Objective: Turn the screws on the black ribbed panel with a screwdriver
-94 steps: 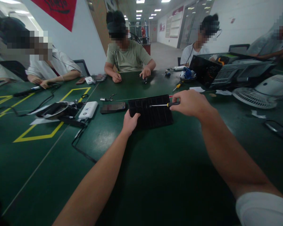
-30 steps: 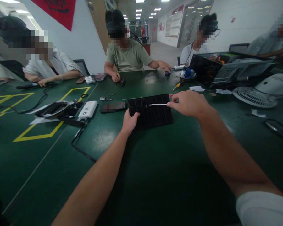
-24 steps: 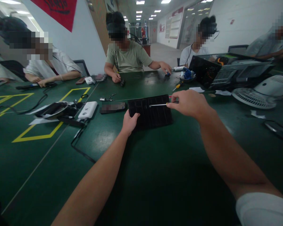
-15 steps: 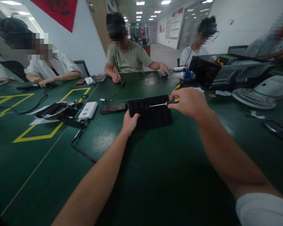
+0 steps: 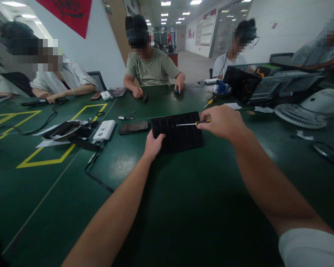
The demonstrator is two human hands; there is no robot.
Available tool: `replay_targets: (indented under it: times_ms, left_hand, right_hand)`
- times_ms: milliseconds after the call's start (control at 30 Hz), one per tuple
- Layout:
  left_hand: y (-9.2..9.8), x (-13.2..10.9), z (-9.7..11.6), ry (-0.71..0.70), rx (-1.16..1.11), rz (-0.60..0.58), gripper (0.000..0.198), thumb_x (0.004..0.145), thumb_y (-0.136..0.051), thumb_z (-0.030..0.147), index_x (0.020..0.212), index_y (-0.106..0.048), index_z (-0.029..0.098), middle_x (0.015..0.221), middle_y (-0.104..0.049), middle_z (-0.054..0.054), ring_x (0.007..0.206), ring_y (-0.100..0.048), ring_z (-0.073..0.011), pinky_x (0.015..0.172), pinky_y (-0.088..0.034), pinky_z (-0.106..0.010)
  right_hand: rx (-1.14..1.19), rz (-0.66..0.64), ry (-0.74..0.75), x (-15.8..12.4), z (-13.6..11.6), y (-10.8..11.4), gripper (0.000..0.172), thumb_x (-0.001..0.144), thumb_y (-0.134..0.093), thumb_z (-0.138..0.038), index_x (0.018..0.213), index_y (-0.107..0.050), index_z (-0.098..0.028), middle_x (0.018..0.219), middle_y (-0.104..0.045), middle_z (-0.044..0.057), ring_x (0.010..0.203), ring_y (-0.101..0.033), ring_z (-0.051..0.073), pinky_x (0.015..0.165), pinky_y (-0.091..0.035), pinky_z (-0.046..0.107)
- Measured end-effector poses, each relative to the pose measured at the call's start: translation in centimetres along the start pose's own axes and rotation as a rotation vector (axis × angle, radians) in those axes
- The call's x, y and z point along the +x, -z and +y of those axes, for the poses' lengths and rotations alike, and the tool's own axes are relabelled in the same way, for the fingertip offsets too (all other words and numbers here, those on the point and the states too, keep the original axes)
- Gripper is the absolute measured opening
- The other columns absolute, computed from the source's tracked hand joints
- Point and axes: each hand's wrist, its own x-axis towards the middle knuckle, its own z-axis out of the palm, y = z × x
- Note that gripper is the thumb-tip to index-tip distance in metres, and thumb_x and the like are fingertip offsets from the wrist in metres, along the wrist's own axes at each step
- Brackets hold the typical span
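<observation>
A flat black ribbed panel (image 5: 183, 137) is held tilted over the green table. My left hand (image 5: 153, 145) grips its left edge, the thumb lying on the face. In my right hand (image 5: 222, 120) is a screwdriver (image 5: 186, 124) with a black and yellow handle. Its metal shaft points left across the panel, and the tip is at a small spot near the upper middle; whether it sits on a screw I cannot make out. Left of the panel lies a phone (image 5: 133, 127), with several small metal parts (image 5: 125, 117) just beyond it.
A white power bank (image 5: 104, 130) with a cable and a black strapped headset (image 5: 64, 131) lie on the left. Another screwdriver (image 5: 210, 101), a bowl (image 5: 222, 91), a computer case (image 5: 281, 83) and a white fan (image 5: 303, 111) are on the right. Co-workers sit around the table (image 5: 183, 207).
My hands, the panel and the screwdriver stay almost still; the right hand has shifted only slightly. The person opposite has moved a hand with a small blue object toward their body's middle.
</observation>
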Motion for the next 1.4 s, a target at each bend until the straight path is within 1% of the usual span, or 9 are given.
replay_targets:
  times_ms: [133, 267, 467, 633, 800, 1100, 1233, 1333, 1400]
  left_hand:
    - [0.1, 0.2, -0.4, 0.001, -0.009, -0.005, 0.032, 0.08, -0.075, 0.029, 0.111, -0.074, 0.021, 0.109, -0.078, -0.009, 0.106, -0.074, -0.031, 0.102, -0.06, -0.05]
    - [0.1, 0.2, -0.6, -0.014, -0.009, -0.009, 0.031, 0.08, -0.075, 0.03, 0.109, -0.074, 0.021, 0.108, -0.079, -0.009, 0.104, -0.074, -0.0306, 0.102, -0.06, -0.051]
    - [0.1, 0.1, -0.3, -0.004, -0.017, -0.011, 0.032, 0.08, -0.075, 0.03, 0.11, -0.074, 0.02, 0.109, -0.078, -0.009, 0.104, -0.074, -0.0295, 0.1, -0.06, -0.048]
    - [0.1, -0.1, 0.0, -0.004, -0.029, -0.01, 0.034, 0.079, -0.075, 0.03, 0.112, -0.074, 0.02, 0.111, -0.078, -0.01, 0.106, -0.074, -0.03, 0.101, -0.059, -0.047]
    - [0.0, -0.3, 0.4, 0.018, 0.008, 0.016, 0.033, 0.079, -0.074, 0.028, 0.11, -0.073, 0.018, 0.107, -0.078, -0.009, 0.103, -0.073, -0.0287, 0.102, -0.059, -0.048]
    - [0.1, -0.3, 0.4, 0.005, 0.009, -0.006, 0.032, 0.082, -0.074, 0.026, 0.113, -0.075, 0.019, 0.111, -0.079, -0.01, 0.105, -0.074, -0.0293, 0.101, -0.06, -0.046]
    - [0.1, -0.3, 0.5, 0.004, 0.003, -0.008, 0.033, 0.082, -0.074, 0.026, 0.114, -0.075, 0.018, 0.112, -0.079, -0.01, 0.106, -0.074, -0.0296, 0.102, -0.06, -0.047]
    - [0.2, -0.3, 0.5, 0.007, 0.003, -0.007, 0.034, 0.082, -0.074, 0.027, 0.115, -0.075, 0.019, 0.113, -0.079, -0.011, 0.107, -0.074, -0.0297, 0.102, -0.06, -0.047]
    - [0.2, -0.3, 0.4, 0.006, 0.001, -0.012, 0.034, 0.082, -0.074, 0.028, 0.115, -0.075, 0.019, 0.113, -0.079, -0.01, 0.107, -0.074, -0.0297, 0.102, -0.06, -0.047]
  right_hand:
    - [0.007, -0.048, -0.012, 0.2, 0.2, -0.1, 0.027, 0.093, -0.073, -0.05, 0.1, -0.086, -0.027, 0.101, -0.082, 0.012, 0.102, -0.074, 0.035, 0.082, -0.053, 0.046]
    - [-0.002, -0.077, -0.011, 0.3, 0.3, -0.1, 0.034, 0.097, -0.067, -0.053, 0.104, -0.086, -0.026, 0.106, -0.082, 0.014, 0.104, -0.075, 0.037, 0.083, -0.054, 0.049]
    - [-0.026, -0.119, 0.002, 0.2, 0.3, -0.2, 0.043, 0.102, -0.057, -0.057, 0.11, -0.087, -0.027, 0.112, -0.083, 0.016, 0.108, -0.074, 0.039, 0.084, -0.056, 0.051]
    - [-0.063, -0.167, 0.005, 0.2, 0.1, -0.4, 0.051, 0.106, -0.048, -0.056, 0.117, -0.087, -0.026, 0.123, -0.081, 0.018, 0.117, -0.073, 0.041, 0.092, -0.057, 0.055]
    - [-0.076, -0.232, 0.002, 0.2, -0.2, -0.3, 0.058, 0.108, -0.041, -0.055, 0.127, -0.085, -0.023, 0.132, -0.079, 0.02, 0.124, -0.071, 0.045, 0.099, -0.055, 0.06]
    - [-0.05, -0.206, 0.002, 0.3, 0.0, -0.2, 0.055, 0.107, -0.042, -0.054, 0.126, -0.083, -0.022, 0.13, -0.079, 0.02, 0.123, -0.07, 0.045, 0.096, -0.056, 0.058]
    - [-0.043, -0.208, 0.005, 0.4, 0.1, -0.3, 0.054, 0.108, -0.042, -0.054, 0.12, -0.083, -0.021, 0.126, -0.079, 0.02, 0.121, -0.071, 0.043, 0.093, -0.055, 0.055]
    - [-0.042, -0.198, 0.009, 0.4, 0.3, -0.5, 0.044, 0.101, -0.057, -0.058, 0.115, -0.08, -0.023, 0.12, -0.08, 0.018, 0.115, -0.072, 0.041, 0.089, -0.055, 0.051]
    - [-0.049, -0.179, 0.015, 0.4, 0.5, -0.6, 0.039, 0.095, -0.068, -0.054, 0.117, -0.078, -0.024, 0.118, -0.08, 0.016, 0.113, -0.073, 0.04, 0.087, -0.055, 0.049]
